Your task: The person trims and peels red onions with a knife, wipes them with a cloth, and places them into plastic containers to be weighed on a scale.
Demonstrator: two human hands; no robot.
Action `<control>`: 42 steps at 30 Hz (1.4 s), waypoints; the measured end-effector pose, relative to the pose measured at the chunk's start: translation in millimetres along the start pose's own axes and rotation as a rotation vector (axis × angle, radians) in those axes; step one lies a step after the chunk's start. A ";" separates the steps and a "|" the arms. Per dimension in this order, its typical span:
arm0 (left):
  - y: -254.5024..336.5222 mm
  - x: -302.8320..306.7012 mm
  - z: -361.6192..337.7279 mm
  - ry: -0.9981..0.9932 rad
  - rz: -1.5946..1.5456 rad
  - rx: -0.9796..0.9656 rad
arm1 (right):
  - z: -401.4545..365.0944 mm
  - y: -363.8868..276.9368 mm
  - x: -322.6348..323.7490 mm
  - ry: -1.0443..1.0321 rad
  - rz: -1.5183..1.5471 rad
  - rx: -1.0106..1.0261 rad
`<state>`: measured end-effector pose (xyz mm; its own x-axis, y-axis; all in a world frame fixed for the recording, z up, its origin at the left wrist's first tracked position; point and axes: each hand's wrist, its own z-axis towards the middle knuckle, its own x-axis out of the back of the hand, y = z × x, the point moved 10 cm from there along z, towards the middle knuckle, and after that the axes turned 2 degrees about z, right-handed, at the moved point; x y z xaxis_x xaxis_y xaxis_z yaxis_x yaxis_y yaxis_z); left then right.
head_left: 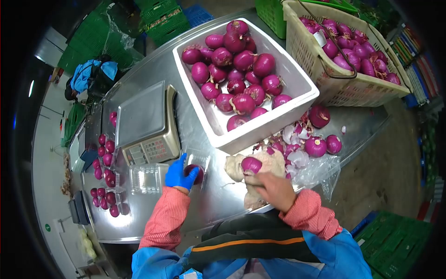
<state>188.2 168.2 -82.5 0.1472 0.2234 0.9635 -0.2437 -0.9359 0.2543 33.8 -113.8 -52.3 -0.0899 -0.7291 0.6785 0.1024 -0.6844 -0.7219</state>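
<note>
My left hand point(180, 174), in a blue glove, touches a red onion point(195, 174) in a clear plastic tray; its fingers are apart around the onion's left side. My right hand point(274, 189) is bare, with fingers bent together beside a dirty pale cloth or glove point(269, 162). What it holds, if anything, is hidden. Just above its fingertips, a peeled red onion point(251, 165) lies on the cloth. An open clear container point(147, 178) is left of my left hand. Loose onion skins point(297, 139) and whole onions point(315, 146) lie to the right.
A white foam box point(272, 118) of onions stands behind my hands, with a beige crate point(320, 88) of onions at back right. A scale point(144, 118) and packed onions point(109, 178) are on the left. A plastic bag point(320, 174) lies near the table edge. Another person point(93, 76) is at far left.
</note>
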 end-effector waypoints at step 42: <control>250.7 46.4 5.4 -0.761 -1.591 -0.113 | 26.1 11.4 102.5 0.261 0.707 -0.146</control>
<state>139.1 -57.6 25.5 0.6500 0.6194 -0.4402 0.5124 0.0705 0.8558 51.6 -196.2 12.5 -0.2848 -0.9586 0.0075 0.0925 -0.0353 -0.9951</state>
